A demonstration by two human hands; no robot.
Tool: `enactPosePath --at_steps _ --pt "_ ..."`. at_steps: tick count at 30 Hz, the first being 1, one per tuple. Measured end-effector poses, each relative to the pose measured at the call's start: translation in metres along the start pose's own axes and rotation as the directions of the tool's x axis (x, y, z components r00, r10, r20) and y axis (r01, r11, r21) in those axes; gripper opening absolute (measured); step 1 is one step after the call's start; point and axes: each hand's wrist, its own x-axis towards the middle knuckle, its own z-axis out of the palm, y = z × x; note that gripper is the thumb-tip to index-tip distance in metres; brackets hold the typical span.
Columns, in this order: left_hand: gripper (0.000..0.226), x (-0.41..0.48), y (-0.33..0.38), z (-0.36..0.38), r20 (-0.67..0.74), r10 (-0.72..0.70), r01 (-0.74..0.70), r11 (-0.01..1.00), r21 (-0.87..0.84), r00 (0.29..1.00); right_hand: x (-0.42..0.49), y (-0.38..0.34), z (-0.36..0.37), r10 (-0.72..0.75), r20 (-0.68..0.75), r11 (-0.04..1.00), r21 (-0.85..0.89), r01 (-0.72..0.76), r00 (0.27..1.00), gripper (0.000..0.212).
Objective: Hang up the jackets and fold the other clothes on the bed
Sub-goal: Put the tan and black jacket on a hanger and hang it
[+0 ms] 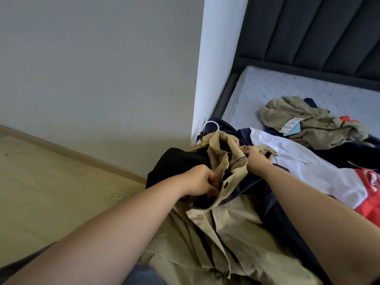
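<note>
- Tan jacket (232, 227) lies at the near-left edge of the bed (287, 89), its long axis running from the hem, near, to the collar, far.
- Left hand (200, 182) grips the buttoned front edge with curled fingers; right hand (257, 161), slightly farther and to the right, pinches the collar.
- A white hanger hook (211, 124) shows just beyond the collar, close to the wall corner (216, 68).
- Open floor (51, 192) lies to the left; the white, navy and red jacket (304, 161) crowds the right.
</note>
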Motion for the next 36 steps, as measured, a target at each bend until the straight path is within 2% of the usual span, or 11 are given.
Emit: enactPosePath --at_steps 4,7,10,12,16,19,21,23,26,28,36 --pt "0.014 -0.002 -0.001 0.002 -0.032 -0.006 0.006 1.0 -0.005 0.999 -0.005 -0.005 -0.009 -0.004 -0.06 0.991 0.137 0.013 0.998 0.039" --pt "0.023 -0.007 0.0 0.0 -0.096 -0.003 0.002 1.0 -0.017 0.995 -0.015 -0.012 -0.023 -0.059 -0.062 0.958 0.277 0.073 0.996 0.02" --pt "0.034 -0.019 0.008 -0.012 -0.158 0.022 -0.022 1.0 0.001 0.987 -0.032 -0.013 -0.039 -0.169 -0.094 0.947 0.261 0.188 0.981 0.017" --pt "0.031 -0.026 0.018 -0.023 -0.231 0.033 -0.027 0.999 0.029 0.972 -0.046 -0.014 -0.05 -0.176 -0.134 0.937 0.28 0.208 0.975 0.013" --pt "0.019 -0.033 0.048 -0.049 -0.528 0.019 0.019 0.998 0.065 0.849 -0.072 -0.024 -0.074 -0.096 -0.249 0.901 0.39 0.19 0.964 0.016" --pt "0.018 -0.046 0.068 -0.062 -0.661 0.074 0.031 0.989 0.145 0.746 -0.093 -0.033 -0.089 -0.057 -0.331 0.876 0.437 0.206 0.942 0.02" --pt "0.007 -0.061 0.079 -0.068 -0.73 0.128 0.051 0.974 0.219 0.672 -0.11 -0.04 -0.1 -0.051 -0.377 0.868 0.441 0.228 0.925 0.018" --pt "0.015 -0.078 0.089 -0.072 -0.757 0.148 0.049 0.972 0.231 0.637 -0.129 -0.048 -0.111 -0.05 -0.439 0.856 0.444 0.265 0.897 0.017" --pt "0.046 -0.105 0.108 -0.079 -0.705 0.137 0.017 0.978 0.207 0.696 -0.158 -0.062 -0.13 -0.062 -0.516 0.817 0.465 0.341 0.854 0.016" --pt "0.055 -0.123 0.122 -0.085 -0.691 0.165 0.037 0.963 0.268 0.704 -0.178 -0.073 -0.144 -0.066 -0.56 0.8 0.465 0.379 0.826 0.018" --pt "0.058 -0.194 0.172 -0.145 -0.782 0.26 0.137 0.906 0.4 0.567 -0.242 -0.139 -0.203 -0.055 -0.727 0.663 0.486 0.569 0.684 0.023"
